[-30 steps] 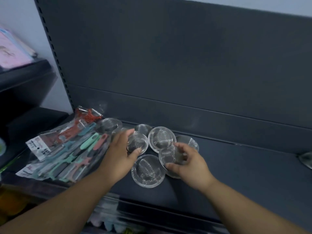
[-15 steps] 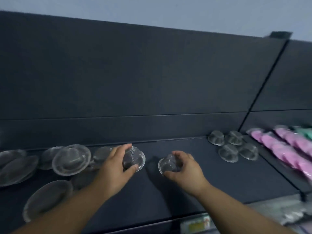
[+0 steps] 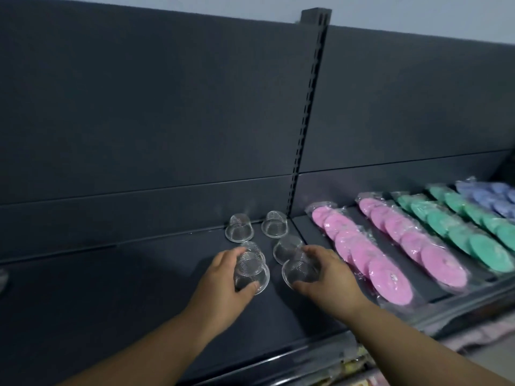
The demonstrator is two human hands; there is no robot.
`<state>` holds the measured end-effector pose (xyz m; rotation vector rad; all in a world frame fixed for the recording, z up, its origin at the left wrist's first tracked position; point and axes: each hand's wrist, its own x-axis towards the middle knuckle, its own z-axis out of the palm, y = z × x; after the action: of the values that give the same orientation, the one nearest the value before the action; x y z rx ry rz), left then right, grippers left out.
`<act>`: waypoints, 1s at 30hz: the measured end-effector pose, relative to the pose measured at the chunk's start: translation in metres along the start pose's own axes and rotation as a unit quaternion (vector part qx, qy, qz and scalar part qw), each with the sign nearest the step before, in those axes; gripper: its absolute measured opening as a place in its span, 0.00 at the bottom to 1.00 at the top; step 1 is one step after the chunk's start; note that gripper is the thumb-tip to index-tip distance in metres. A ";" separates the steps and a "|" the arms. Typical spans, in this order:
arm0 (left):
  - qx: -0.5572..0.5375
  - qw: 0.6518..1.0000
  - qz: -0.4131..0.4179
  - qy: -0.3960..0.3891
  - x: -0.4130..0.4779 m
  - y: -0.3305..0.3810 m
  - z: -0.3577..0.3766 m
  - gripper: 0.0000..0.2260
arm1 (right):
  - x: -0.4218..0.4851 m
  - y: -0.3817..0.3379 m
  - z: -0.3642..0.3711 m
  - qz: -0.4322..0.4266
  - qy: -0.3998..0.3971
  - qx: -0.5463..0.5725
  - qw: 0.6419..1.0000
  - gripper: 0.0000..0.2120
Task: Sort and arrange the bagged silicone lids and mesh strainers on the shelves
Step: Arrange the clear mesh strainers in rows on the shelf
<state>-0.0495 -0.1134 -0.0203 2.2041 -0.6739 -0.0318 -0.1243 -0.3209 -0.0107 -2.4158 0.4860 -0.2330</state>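
Lower centre, the left hand (image 3: 220,282) curls around a small round metal-mesh strainer (image 3: 249,270). The right hand (image 3: 334,280) grips a second mesh strainer (image 3: 299,270). Both strainers seemingly touch the dark grey shelf (image 3: 125,288). Behind them stand more dome-up strainers (image 3: 239,228). Rightward lie bagged pink round silicone lids (image 3: 390,263), then green lids (image 3: 459,232), then blue lids (image 3: 490,196).

Single head-worn view, looking forward and down, close over dark shelf (image 3: 111,288)

We see mesh strainers (image 3: 239,228) mostly rim-down in 2 cols, w/ bagged pink, green & blue lids (image 3: 390,277) in rows at rt.
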 end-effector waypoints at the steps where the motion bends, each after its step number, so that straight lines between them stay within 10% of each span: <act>1: 0.005 1.000 -0.003 -0.002 0.001 0.003 0.007 0.29 | 0.003 0.006 -0.004 -0.010 -0.001 -0.001 1.000 0.34; 17: 0.086 0.994 -0.065 -0.029 -0.005 0.003 0.055 0.29 | 0.013 0.029 -0.005 -0.037 -0.169 -0.109 0.979 0.36; 30: 0.141 0.985 -0.100 0.018 -0.027 -0.027 -0.019 0.36 | 0.009 -0.070 0.023 -0.175 -0.125 -0.099 0.972 0.33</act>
<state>-0.0563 -0.0729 -0.0320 2.5331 -0.4576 0.0007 -0.0901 -0.2614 0.0164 -2.6682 -0.0358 -0.0281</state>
